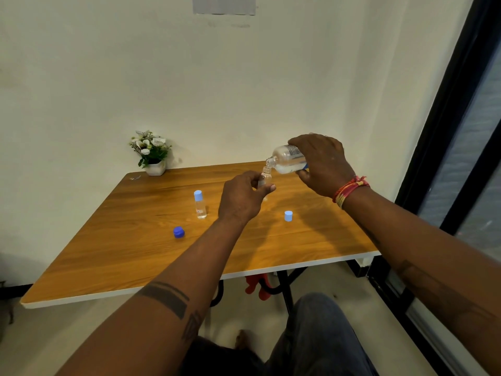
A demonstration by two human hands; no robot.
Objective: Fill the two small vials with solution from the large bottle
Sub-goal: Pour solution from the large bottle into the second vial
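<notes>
1. one wide wooden surface [135, 240] carries the loose pieces; a small potted plant with white flowers [151, 153] stands at its far left corner.
2. large clear plastic bottle [286, 160], tipped nearly flat, clear solution pooled low inside; right hand [322, 164] wraps its body, fingers curled round it. likely light, smooth, squeezable: grip mid-body.
3. open small clear vial [265, 178], held just under the bottle's mouth, pinched by left hand [244, 196] fingers; fill level unclear.
4. capped small clear vial [200, 204] stands upright, seemingly holding liquid.
5. loose light blue cap [288, 216] and dark blue cap [179, 232] lie apart.
</notes>
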